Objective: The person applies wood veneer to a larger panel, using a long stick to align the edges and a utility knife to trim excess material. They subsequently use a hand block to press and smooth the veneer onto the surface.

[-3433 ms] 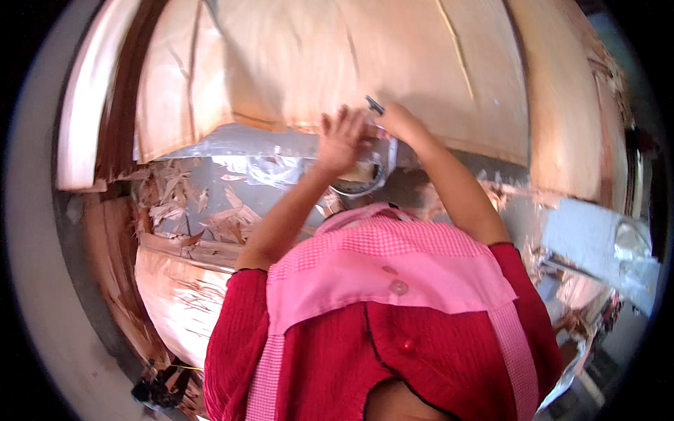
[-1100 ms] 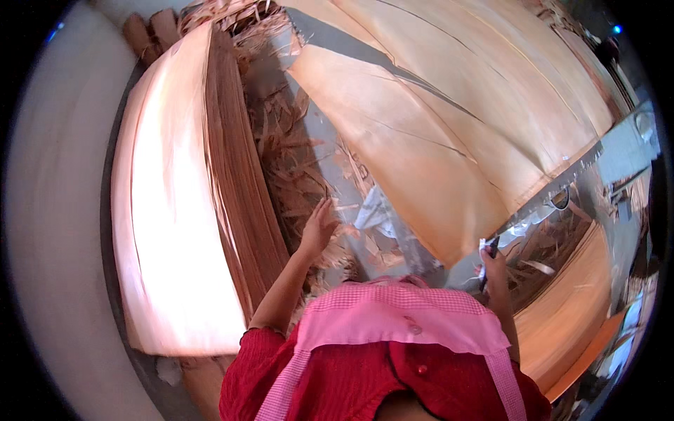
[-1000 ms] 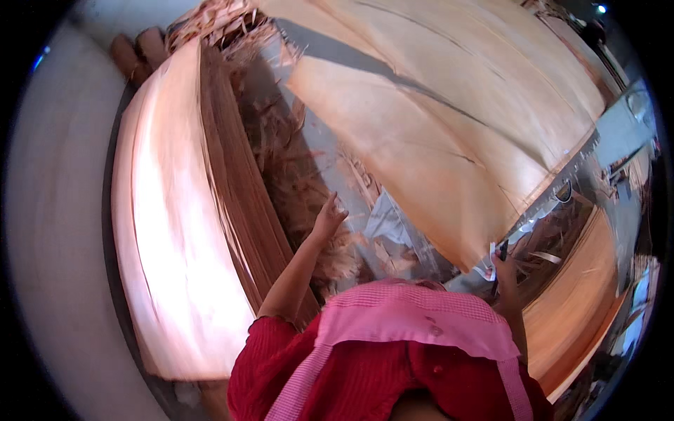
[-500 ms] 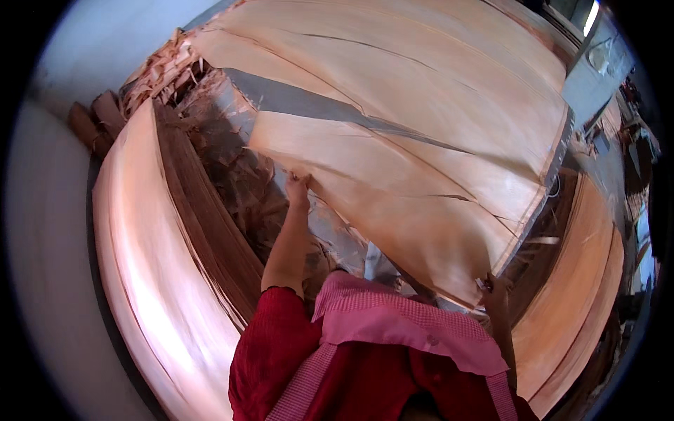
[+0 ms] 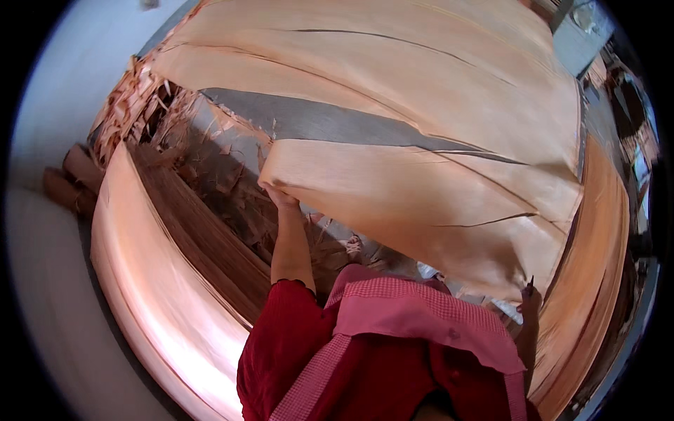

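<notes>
A wide pale-tan wood veneer sheet (image 5: 393, 189) lies across a grey surface (image 5: 309, 119), with long dark splits running through it. A wedge-shaped opening shows the grey between its near strip and the larger far part. My left hand (image 5: 283, 197) is closed on the near strip's left end, and the edge bends up slightly there. By the sheet's near right corner, my right hand (image 5: 531, 303) is closed around a small dark pointed tool (image 5: 531, 283); its exact kind is too small to tell. Whether those fingers also pinch the veneer is hidden.
A curved stack of veneer (image 5: 161, 281) stands on my left, another stack (image 5: 593, 281) on my right. Torn veneer scraps (image 5: 133, 105) heap at the far left and litter the floor. A pale wall (image 5: 49, 245) bounds the left side.
My left hand has shifted along the edge toward the strip's left end. The right hand has moved right with the dark tool. The view has shifted too, and the wedge-shaped opening looks wider.
</notes>
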The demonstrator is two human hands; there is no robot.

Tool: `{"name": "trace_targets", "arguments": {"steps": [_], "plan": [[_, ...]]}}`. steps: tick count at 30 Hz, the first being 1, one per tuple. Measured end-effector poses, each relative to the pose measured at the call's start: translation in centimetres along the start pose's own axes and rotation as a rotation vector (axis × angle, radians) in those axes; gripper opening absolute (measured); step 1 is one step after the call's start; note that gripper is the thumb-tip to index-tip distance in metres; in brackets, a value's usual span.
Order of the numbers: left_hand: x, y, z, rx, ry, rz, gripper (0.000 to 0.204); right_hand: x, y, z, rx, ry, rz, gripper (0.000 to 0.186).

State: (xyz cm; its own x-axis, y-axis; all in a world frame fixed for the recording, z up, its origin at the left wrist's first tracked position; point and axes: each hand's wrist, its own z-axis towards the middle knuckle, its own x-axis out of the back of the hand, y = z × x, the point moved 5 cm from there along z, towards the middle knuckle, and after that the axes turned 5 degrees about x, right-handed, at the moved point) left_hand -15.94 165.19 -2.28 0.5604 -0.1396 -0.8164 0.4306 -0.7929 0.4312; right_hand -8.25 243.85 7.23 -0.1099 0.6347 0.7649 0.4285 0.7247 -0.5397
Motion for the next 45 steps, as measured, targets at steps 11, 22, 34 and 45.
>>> {"name": "trace_targets", "arguments": {"steps": [11,22,34,45], "plan": [[-16.8,7.2,6.7,0.064,-0.254,0.390,0.025,-6.6,-3.7,-4.3,0.021,0.129,-0.014,0.041],[-6.1,7.5,25.2,0.178,-0.042,0.818,0.033,-10.9,-5.0,-10.2,-0.211,-0.067,-0.039,0.015],[-22.8,-25.9,-13.1,-0.756,-1.493,1.608,0.067,-8.9,-20.6,-11.6,-0.218,-0.260,0.915,0.025],[-18.8,-34.5,-23.0,-0.774,-1.969,1.772,0.055,-10.9,-20.3,0.5,-0.144,-0.008,1.025,0.026]]}}
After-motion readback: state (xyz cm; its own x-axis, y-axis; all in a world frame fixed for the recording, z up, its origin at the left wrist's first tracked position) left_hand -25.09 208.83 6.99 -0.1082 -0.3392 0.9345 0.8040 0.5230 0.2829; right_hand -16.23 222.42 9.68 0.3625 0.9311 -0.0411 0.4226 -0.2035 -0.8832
